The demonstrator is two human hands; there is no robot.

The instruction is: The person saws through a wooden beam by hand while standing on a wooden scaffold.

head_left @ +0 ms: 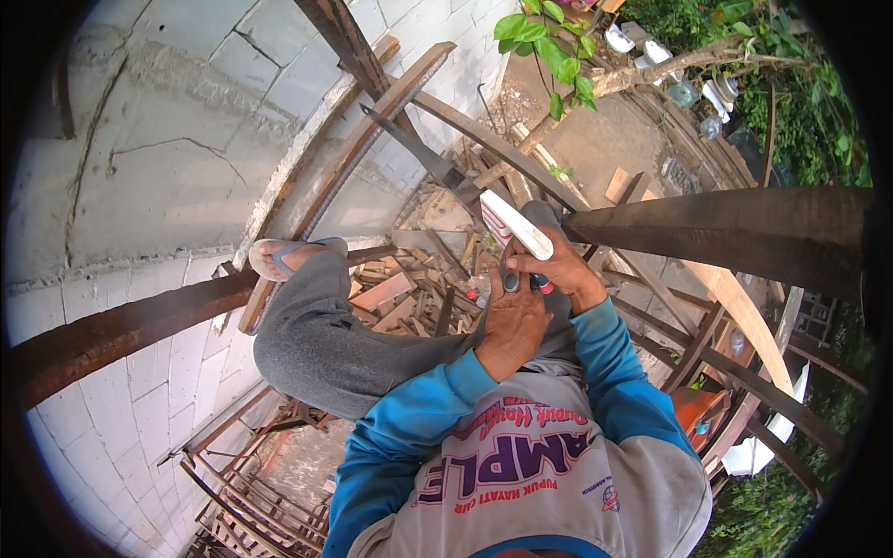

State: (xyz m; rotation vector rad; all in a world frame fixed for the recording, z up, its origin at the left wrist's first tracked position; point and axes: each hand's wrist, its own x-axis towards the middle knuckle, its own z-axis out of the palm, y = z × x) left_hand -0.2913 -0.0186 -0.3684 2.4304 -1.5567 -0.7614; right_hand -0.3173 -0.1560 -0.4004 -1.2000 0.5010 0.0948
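Observation:
A small white carton (514,226) with red stripes stands tilted above my lap, gripped in my right hand (566,272). My left hand (513,325) is right beside it, its fingers bent and closed. A grey oval (511,282) shows at the left fingers, perhaps a ring. Between the two hands a small red and dark thing (543,285) peeks out, mostly hidden; I cannot make out what it is. Just beyond the carton lies a handsaw (414,144), its dark blade pointing up and left across the timbers.
I sit high among wooden beams, with a thick dark beam (726,231) on my right and another (130,325) on the left. My sandalled foot (279,259) rests near a grey block wall (177,158). Far below lie wood offcuts (395,293). A leafy branch (549,42) reaches in.

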